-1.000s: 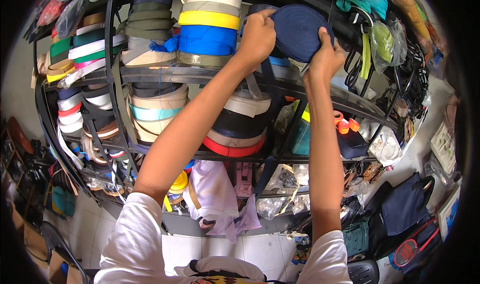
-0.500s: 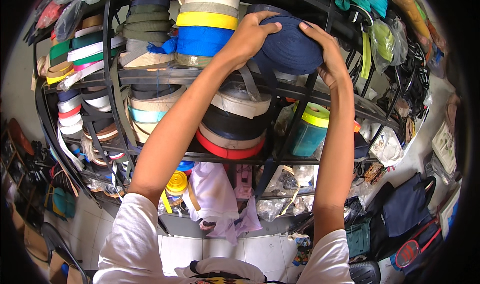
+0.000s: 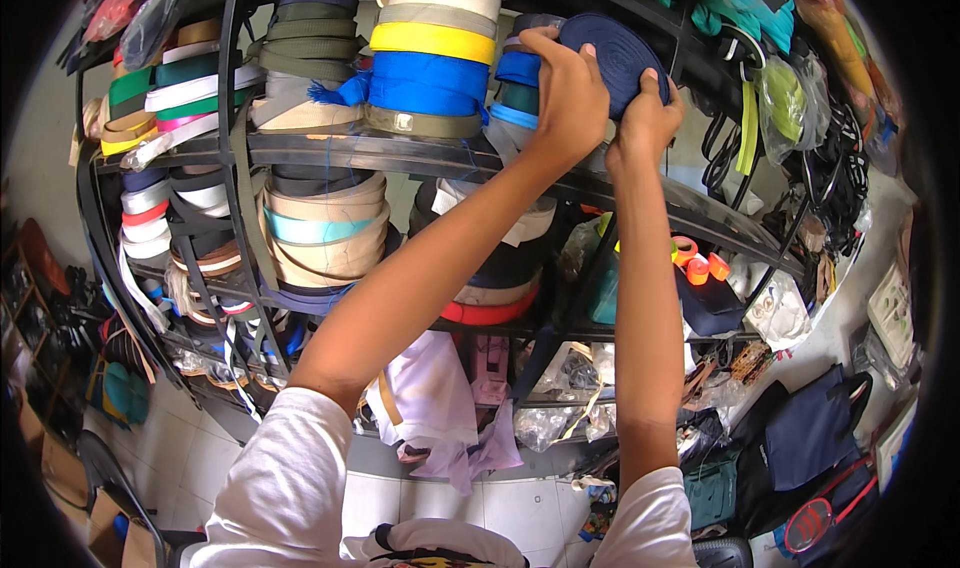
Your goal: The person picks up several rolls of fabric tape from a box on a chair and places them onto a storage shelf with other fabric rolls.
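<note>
Getting a sliver of coloured print along the bottom edge from the white shirt (image 3: 275, 473), cut off too much to read. Seeing loads of woven strap otherwise: ridged olive coils (image 3: 313, 56) on the black metal rack (image 3: 345, 152), a yellow roll (image 3: 432, 42) sitting on a bright blue roll (image 3: 428, 83), beige rolls (image 3: 325, 243) lower down, plus some thin whitish cloth (image 3: 425, 398) hanging below. Holding up a navy roll (image 3: 612, 53) by the top shelf, basically a flat tilted disc with tightly wound rings. Pinching its lower right rim with the right hand (image 3: 645, 123), pressing the thumb on the flat face and hooking the other fingers around the edge. Overlapping its left side with the left hand (image 3: 574, 96), bending those fingers and putting the thumb over the face; not seeing enough to tell whether actually pinching there.
</note>
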`<action>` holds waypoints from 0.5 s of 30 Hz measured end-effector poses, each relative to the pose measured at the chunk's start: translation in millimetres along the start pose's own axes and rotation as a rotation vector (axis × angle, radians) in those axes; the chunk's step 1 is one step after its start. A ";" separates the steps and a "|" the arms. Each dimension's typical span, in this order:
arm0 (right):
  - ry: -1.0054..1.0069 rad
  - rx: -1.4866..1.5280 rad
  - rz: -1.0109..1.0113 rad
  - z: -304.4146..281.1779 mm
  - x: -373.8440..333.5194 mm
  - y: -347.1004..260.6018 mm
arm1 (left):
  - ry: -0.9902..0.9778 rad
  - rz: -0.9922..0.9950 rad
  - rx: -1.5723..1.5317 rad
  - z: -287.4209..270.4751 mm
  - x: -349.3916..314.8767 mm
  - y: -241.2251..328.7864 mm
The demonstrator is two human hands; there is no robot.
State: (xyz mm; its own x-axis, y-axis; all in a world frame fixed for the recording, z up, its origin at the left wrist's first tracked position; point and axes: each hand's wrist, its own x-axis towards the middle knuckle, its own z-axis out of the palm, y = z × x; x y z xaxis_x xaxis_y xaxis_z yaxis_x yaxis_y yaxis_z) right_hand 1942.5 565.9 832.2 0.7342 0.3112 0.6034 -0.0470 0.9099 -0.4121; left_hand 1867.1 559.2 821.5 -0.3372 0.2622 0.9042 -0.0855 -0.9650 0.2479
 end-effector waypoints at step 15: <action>-0.700 -0.308 -0.047 -8.7 47.7 -26.5 | -0.378 -0.106 0.066 -31.9 69.2 -38.4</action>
State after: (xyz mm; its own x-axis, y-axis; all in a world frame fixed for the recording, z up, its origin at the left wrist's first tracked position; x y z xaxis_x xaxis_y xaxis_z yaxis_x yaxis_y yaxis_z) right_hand 1984.7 554.3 866.0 0.1258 0.4687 0.8743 0.2403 0.8407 -0.4853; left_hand 1817.1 614.2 863.4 0.0401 0.3558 0.9337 -0.0367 -0.9333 0.3572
